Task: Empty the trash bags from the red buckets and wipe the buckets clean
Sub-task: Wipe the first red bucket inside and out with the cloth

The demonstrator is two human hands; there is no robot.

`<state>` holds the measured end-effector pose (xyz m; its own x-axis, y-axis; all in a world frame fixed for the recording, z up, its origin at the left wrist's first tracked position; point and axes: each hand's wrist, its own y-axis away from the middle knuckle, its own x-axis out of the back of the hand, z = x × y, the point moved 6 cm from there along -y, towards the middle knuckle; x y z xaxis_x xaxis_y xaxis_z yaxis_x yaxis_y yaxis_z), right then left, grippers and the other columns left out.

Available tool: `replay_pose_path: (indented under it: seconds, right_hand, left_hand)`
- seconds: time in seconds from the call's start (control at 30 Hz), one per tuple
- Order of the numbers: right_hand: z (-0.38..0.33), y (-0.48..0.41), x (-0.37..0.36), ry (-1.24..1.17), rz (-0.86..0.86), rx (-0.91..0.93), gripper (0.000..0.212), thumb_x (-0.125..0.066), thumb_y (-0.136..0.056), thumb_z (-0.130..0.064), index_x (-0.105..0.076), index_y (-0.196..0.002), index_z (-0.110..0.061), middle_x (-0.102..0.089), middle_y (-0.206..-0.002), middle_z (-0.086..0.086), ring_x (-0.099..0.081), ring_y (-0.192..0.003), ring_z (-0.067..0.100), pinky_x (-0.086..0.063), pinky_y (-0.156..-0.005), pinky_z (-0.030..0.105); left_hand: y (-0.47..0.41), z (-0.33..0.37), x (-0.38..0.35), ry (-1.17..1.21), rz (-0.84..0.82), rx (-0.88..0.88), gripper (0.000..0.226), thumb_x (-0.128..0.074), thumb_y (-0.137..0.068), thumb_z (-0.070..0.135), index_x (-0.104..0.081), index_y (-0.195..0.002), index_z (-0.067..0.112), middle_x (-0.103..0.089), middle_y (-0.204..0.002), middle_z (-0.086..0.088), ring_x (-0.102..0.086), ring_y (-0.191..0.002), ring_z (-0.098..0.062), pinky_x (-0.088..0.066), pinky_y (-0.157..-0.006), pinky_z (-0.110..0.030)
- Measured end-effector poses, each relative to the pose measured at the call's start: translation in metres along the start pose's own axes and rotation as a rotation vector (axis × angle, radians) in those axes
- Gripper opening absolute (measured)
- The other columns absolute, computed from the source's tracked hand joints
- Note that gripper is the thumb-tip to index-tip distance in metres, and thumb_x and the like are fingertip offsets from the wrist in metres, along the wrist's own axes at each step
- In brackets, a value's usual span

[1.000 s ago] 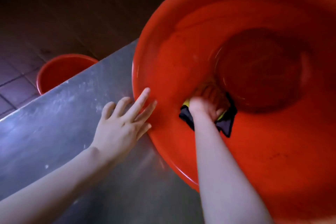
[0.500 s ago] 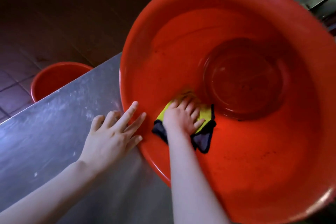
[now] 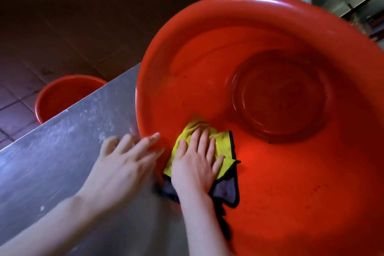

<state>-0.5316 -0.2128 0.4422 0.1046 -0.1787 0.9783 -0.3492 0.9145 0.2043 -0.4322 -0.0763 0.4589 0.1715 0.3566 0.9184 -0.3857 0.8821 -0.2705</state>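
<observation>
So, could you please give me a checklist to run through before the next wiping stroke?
1. Large red bucket emptied: ok, only the yellow cloth inside.
2. Cloth flat under the right hand: ok.
3. Left hand bracing the bucket's outside: ok, fingers straight against it.
4. Inner wall clean: not ok, dark specks show.
5. Bucket steady on the steel counter: cannot tell, underside hidden.
6. Second red bucket on the floor wiped: cannot tell.

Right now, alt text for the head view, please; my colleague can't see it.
The right hand presses a yellow, dark-edged cloth flat against the inner wall of a large red bucket on a steel counter. The blurred left hand touches the bucket's outer rim; a second red bucket sits on the floor beyond.
</observation>
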Motion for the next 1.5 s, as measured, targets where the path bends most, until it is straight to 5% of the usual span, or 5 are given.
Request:
replay_pose_path:
  seconds: [0.27,0.97,1.17,1.33,1.5]
  right_hand:
    - [0.018,-0.005,-0.001,0.040,0.033,0.183,0.057,-0.020,-0.101,-0.045,0.000,-0.153,-0.032,0.000,-0.162,-0.009,0.002,-0.149,0.012,0.000,-0.119,0.047]
    - [0.068,-0.084,0.012,-0.002,0.046,-0.110,0.055,-0.020,-0.103,-0.035,-0.004,-0.154,-0.020,-0.005,-0.163,0.003,-0.006,-0.149,0.022,-0.007,-0.119,0.046]
    - [0.075,-0.095,0.024,-0.117,0.290,-0.187,0.057,-0.021,-0.104,-0.035,-0.002,-0.155,-0.018,-0.006,-0.163,-0.001,-0.006,-0.149,0.018,0.026,-0.112,0.028]
    - [0.028,0.023,-0.002,-0.076,0.154,0.182,0.059,-0.019,-0.098,-0.053,-0.022,-0.152,-0.029,-0.017,-0.161,-0.008,-0.018,-0.147,0.018,-0.016,-0.117,0.053]
    - [0.035,-0.005,-0.002,-0.042,0.061,0.144,0.058,-0.018,-0.100,-0.052,-0.008,-0.154,-0.032,0.000,-0.162,-0.010,-0.003,-0.149,0.015,-0.007,-0.119,0.048]
  left_hand:
    - [-0.076,-0.034,0.040,0.450,0.267,0.137,0.038,-0.051,-0.094,0.029,-0.052,-0.132,0.025,-0.037,-0.135,0.001,-0.047,-0.100,-0.010,-0.038,-0.085,-0.011]
    - [-0.021,0.021,-0.050,0.503,-0.043,0.325,0.048,-0.069,-0.080,0.051,-0.045,-0.121,0.044,-0.051,-0.096,0.011,-0.046,-0.089,-0.016,-0.029,-0.077,-0.036]
    - [-0.018,0.020,-0.050,0.530,-0.027,0.308,0.043,-0.065,-0.081,0.059,-0.049,-0.118,0.043,-0.050,-0.087,0.015,-0.045,-0.081,-0.013,-0.031,-0.076,-0.036]
    - [-0.020,0.020,-0.042,0.538,-0.025,0.329,0.023,-0.045,-0.097,0.048,-0.054,-0.117,0.040,-0.064,-0.098,0.012,-0.051,-0.084,-0.019,-0.032,-0.074,-0.035]
    - [-0.021,0.019,-0.039,0.567,-0.057,0.331,0.029,-0.042,-0.092,0.041,-0.058,-0.116,0.038,-0.063,-0.101,0.015,-0.053,-0.086,-0.019,-0.035,-0.076,-0.037]
